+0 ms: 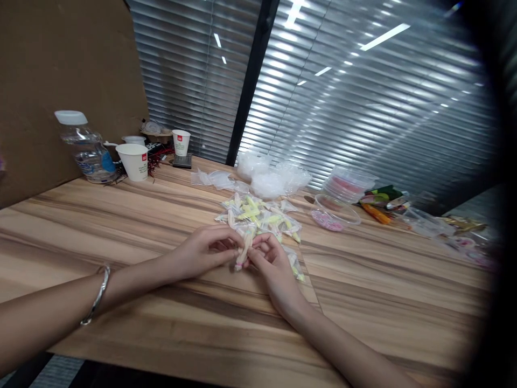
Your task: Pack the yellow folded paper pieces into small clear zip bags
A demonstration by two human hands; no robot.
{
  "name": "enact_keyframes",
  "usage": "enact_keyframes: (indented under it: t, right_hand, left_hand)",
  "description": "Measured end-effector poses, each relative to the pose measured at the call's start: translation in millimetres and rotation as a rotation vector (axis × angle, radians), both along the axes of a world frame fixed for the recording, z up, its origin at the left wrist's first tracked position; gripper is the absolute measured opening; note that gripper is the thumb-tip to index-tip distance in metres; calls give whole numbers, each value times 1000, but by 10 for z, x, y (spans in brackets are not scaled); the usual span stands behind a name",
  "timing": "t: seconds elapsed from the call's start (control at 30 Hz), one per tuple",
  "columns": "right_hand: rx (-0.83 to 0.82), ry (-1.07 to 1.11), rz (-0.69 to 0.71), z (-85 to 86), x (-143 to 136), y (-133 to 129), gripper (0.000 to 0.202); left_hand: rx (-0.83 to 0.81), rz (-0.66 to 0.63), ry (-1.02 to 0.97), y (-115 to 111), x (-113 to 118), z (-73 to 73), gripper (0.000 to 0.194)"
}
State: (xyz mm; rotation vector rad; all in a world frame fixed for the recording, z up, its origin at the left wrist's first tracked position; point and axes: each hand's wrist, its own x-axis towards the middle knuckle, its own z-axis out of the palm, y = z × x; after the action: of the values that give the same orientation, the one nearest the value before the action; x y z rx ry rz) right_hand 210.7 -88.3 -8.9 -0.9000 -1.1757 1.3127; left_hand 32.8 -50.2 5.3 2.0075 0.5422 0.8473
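Observation:
Between my two hands is a small clear plastic packet [244,248] with something pale inside and a bit of pink at its lower end. My left hand [205,249] pinches its left side with thumb and fingers. From the right, my right hand [272,260] closes thumb and fingers on the same packet. Just beyond my fingers lies a pile of similar packets [258,210] with yellow and whitish contents. A few more packets [297,264] are beside my right hand. What exactly is inside the held packet is too small to tell.
Empty-looking clear bags [270,180] are heaped behind the pile. A round clear tub [333,215] with pink bits stands to the right, near stacked lids [349,183] and an orange tool [375,213]. At left are a water bottle [91,151] and paper cups [135,161].

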Motion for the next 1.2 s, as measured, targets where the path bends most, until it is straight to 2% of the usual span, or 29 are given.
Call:
enact_keyframes:
  t: [0.07,0.13,0.3,0.4,0.47,0.63,0.7,0.87,1.0,1.07,1.2]
  right_hand:
    - [-5,4,-24,2,9,8,25]
    - [-6,-6,-30,8,13,13,26]
    - [-1,-38,11,42,-1,-15,25]
    - [12,-52,42,51,-5,-37,23]
    - [25,-49,68,46,-2,-39,21]
    - [62,-98,122,-3,9,-13,18]
    - [90,-151,101,-27,17,-6,17]
    - [290,-450,46,-19,96,-13,14]
    - [633,-791,113,50,200,-6,25]
    - [750,-861,144,67,238,9,27]
    - [811,-920,140,45,265,43,20]
  left_hand:
    - [224,15,68,3,-20,31,19]
    - [354,7,108,15,-34,35,22]
    - [495,31,188,58,-71,-4,19]
    - [495,33,202,48,-88,12,18]
    - [389,43,178,25,-79,36,18]
    - [-243,-43,-47,15,-3,16,22]
    - [-391,-63,-122,37,18,-16,23]
    - [-526,-67,-196,46,22,-26,20]
    - [-547,-5,-218,15,24,10,18]
    - [-546,21,-223,8,27,19,19]
    - [-558,34,-220,11,27,11,21]
